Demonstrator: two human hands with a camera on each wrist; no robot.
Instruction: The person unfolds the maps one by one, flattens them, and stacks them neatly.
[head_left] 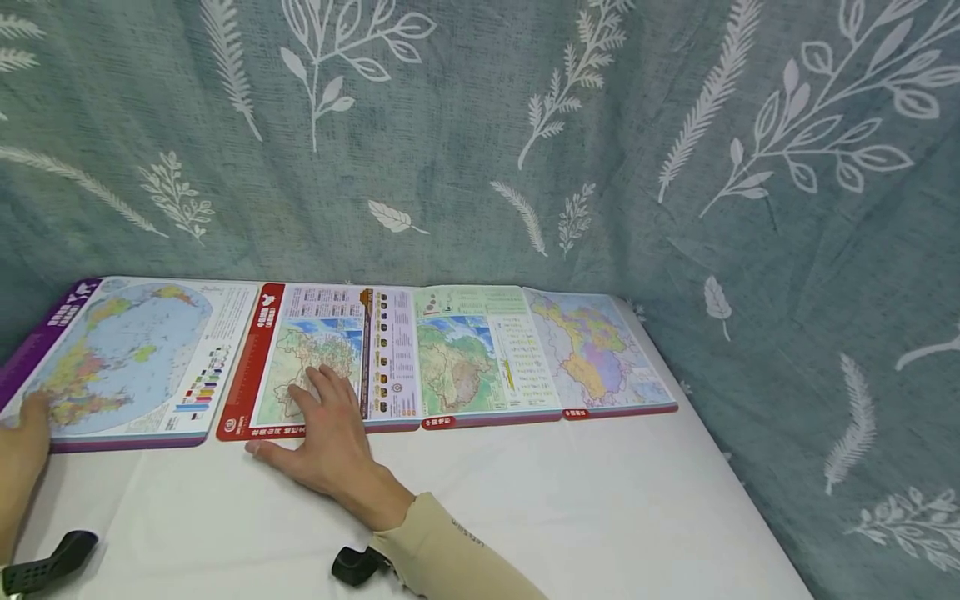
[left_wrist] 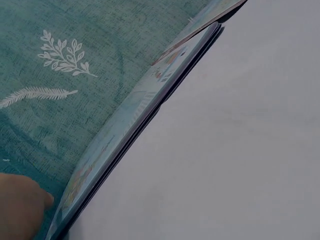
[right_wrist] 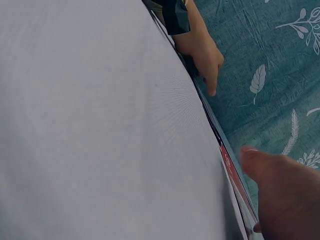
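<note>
At the left edge of the head view lies a world map (head_left: 161, 333) with a purple border, printed on a thin board or sheet. My left hand (head_left: 21, 462), partly cut off by the frame, touches its near left part, and the fingertips rest on the printed surface. Right beside it is a China map (head_left: 281, 325) with a red border. My right hand (head_left: 330, 437) lies flat over its lower part, fingers spread and thumb pointing left along the near edge. The right wrist view shows the left hand (right_wrist: 202, 55) with a finger stretched along the map edge.
Further right, a green relief map (head_left: 457, 367) and a colored province map (head_left: 592, 350) lie in the same row. All rest on a white tablecloth (head_left: 562, 500). A teal leaf-print curtain (head_left: 450, 142) hangs right behind the row and along the right side.
</note>
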